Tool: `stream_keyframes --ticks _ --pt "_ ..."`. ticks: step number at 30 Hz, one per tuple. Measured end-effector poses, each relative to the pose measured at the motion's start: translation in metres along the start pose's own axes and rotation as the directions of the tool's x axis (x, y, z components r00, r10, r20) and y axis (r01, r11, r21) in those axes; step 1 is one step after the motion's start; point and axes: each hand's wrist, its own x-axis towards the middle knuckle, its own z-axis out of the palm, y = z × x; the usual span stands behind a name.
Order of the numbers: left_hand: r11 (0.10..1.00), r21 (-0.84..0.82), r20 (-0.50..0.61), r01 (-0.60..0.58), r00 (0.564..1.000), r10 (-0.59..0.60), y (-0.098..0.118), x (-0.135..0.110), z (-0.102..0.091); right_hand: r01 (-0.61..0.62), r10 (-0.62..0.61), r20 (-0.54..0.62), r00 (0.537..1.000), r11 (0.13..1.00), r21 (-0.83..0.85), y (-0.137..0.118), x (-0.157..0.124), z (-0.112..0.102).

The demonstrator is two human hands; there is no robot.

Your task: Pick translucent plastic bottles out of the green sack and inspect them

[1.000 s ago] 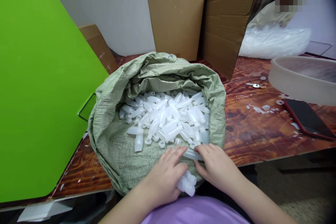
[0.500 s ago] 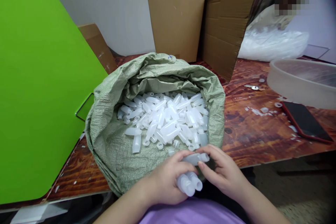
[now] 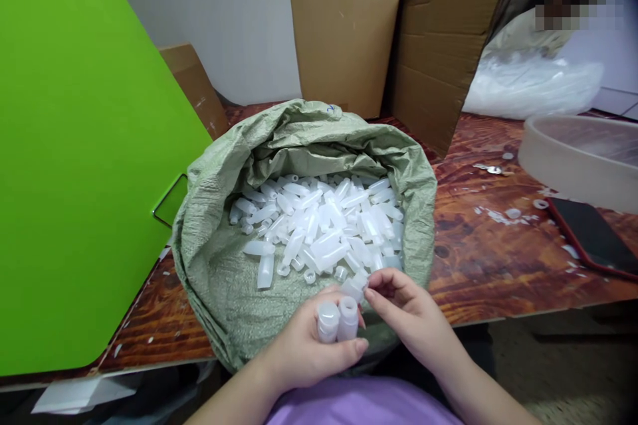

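Note:
A green woven sack (image 3: 219, 259) lies open on the wooden table, holding several small translucent white plastic bottles (image 3: 323, 226). At its near rim my left hand (image 3: 304, 345) grips two of these bottles (image 3: 337, 321) upright, mouths toward the camera. My right hand (image 3: 409, 312) pinches a third bottle (image 3: 353, 289) with its fingertips, right beside the two in my left hand.
A bright green board (image 3: 74, 146) stands at the left. Two cardboard boxes (image 3: 343, 26) stand behind the sack. At the right are a round translucent basin (image 3: 578, 159), a dark phone (image 3: 593, 236), white plastic bags (image 3: 533, 86) and a person at the far corner.
My left hand has turned its two bottles from lying sideways to upright. My right hand lifted one bottle off the sack's rim and brought it beside them.

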Motion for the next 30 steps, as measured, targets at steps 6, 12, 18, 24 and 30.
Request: stream_keyframes --ticks 6,12,18,24,30 --pt "1.0 0.001 0.017 0.011 1.0 -0.011 0.003 -0.004 0.0 -0.033 0.033 -0.006 0.999 0.999 -0.004 -0.003 0.002 0.007" --pt "0.972 -0.141 0.048 0.189 0.982 -0.184 0.002 -0.01 -0.001 -0.036 0.036 0.016 0.999 0.999 0.026 0.0 0.001 0.01" --pt "0.953 -0.151 0.054 0.262 0.965 -0.256 0.011 -0.011 -0.002 -0.067 0.068 0.001 0.998 0.994 0.088 0.002 -0.001 0.015" --pt "0.978 0.194 -0.009 0.073 0.997 -0.073 0.01 -0.014 0.005 -0.145 0.133 0.066 0.989 0.958 0.248 0.006 0.003 0.011" --pt "0.829 0.554 0.037 -0.078 0.997 0.069 0.007 -0.016 0.002 -0.143 0.127 0.104 0.986 0.977 0.158 -0.002 0.006 0.004"
